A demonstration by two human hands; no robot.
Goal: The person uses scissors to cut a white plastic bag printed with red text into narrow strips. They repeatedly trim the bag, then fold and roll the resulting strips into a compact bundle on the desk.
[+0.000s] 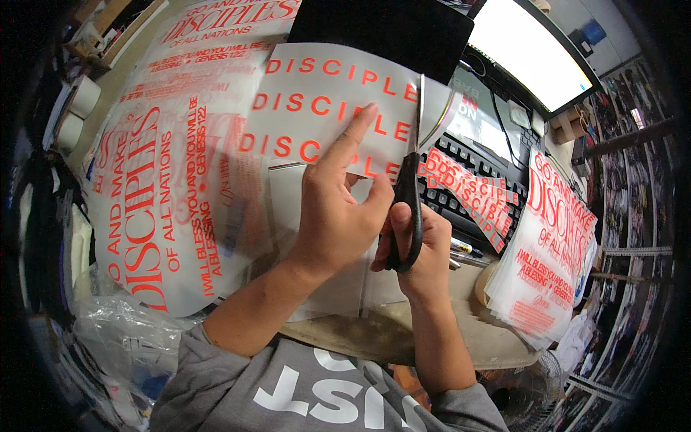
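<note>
The sheet (309,88) I am working on is thin, milky film, smooth and slightly glossy, with three rows of raised-looking red lettering. It lies over the middle of the tabletop (468,317), back from the near edge, its far side against a flat matt-black panel (374,32). My scissors (412,155) have narrow steel blades and black, rounded handle loops.

My left hand (335,201) comes in from the near edge, forearm slanting up and to the right, back of the hand upward. Its index finger lies straight across the film and the thumb stands spread away from it; whether the half-hidden fingers pinch the sheet from below, I cannot tell. My right hand (425,237) is closed round the scissors' handles, thumb uppermost, wrist below the loops.

The blades point toward the tabletop's far edge, their long axis leaning slightly right, and they cross the film near its right end, where a narrow piece curls up. The film's own long axis runs left to right, dipping a little rightward. Cut strips (475,198) fan over the black keyboard (439,205), and a stack of printed films (554,245) rests at the near right corner.
</note>
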